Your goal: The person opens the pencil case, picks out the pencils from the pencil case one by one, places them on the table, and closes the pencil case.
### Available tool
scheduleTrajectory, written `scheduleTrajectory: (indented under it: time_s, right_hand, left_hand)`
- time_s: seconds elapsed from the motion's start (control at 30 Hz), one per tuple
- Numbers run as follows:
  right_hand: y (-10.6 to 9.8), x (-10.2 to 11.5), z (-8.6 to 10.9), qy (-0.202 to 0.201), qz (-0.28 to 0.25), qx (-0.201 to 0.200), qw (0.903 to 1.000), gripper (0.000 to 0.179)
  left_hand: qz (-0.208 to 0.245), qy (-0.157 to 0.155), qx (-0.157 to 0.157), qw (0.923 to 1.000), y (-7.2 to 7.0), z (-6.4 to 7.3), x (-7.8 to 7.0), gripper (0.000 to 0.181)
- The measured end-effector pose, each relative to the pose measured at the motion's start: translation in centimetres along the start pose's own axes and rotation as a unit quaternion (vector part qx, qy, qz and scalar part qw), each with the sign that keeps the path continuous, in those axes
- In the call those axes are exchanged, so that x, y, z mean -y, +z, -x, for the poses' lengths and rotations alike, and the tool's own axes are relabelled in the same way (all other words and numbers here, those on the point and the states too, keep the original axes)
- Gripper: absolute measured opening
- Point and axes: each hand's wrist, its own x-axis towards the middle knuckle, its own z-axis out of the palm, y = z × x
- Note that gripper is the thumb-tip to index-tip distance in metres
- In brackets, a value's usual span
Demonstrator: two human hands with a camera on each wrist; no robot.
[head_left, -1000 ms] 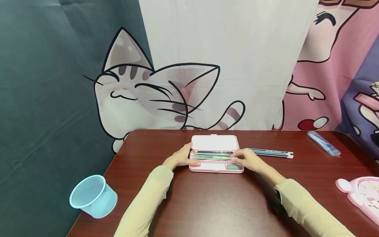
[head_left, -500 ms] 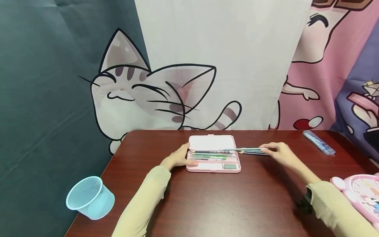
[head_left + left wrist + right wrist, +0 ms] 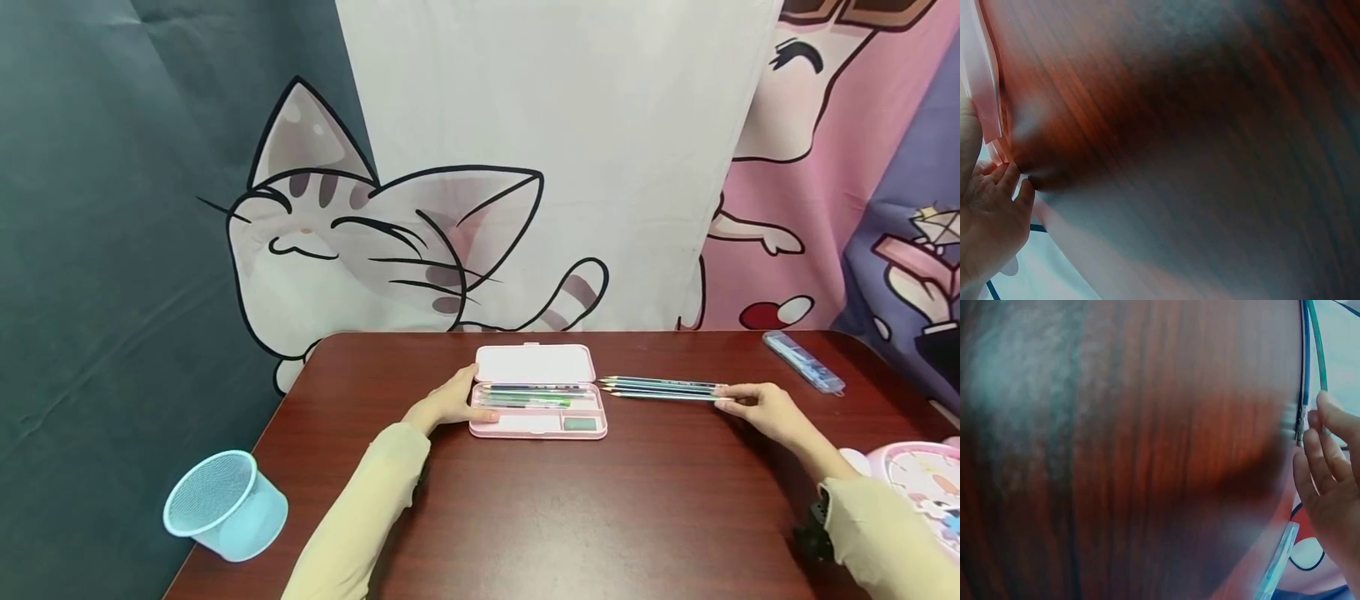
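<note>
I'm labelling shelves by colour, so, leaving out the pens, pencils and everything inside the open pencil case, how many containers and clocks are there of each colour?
Pink: 2 (pencil case, clock)
Blue: 2 (mesh bin, see-through plastic box)
Total: 4
</note>
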Motion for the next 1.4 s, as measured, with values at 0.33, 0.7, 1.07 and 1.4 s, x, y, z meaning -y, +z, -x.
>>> scheduleTrajectory:
  time_s: [0.33,0.7,1.07,1.4]
  right_hand:
    - [0.7,0.6,-0.6,-0.016,0.034,-0.051,0.998,0.017]
    - [5.1,7.4,-3.1,-0.107,-0.014,-0.051,0.9928,0.016]
    - [8.9,14.1,-6.1,-0.154,0.021,0.117,0.9809,0.013]
    - [9.6,15.2,-6.5,-0.197,0.065,0.124,0.9704,0.01]
  left_hand:
    - [-0.001,-0.01,0.005,0.9999,0.0,-0.1,-0.1,0.104]
    - [-0.008,-0.015,0.008,0.9998,0.0,0.1,0.1,0.104]
    - [-0.003,-0.008,0.003,1.0,0.3,0.3,-0.3,0.102]
    - [0.004,-0.006,-0.001,1.0,0.2,0.4,-0.1,0.103]
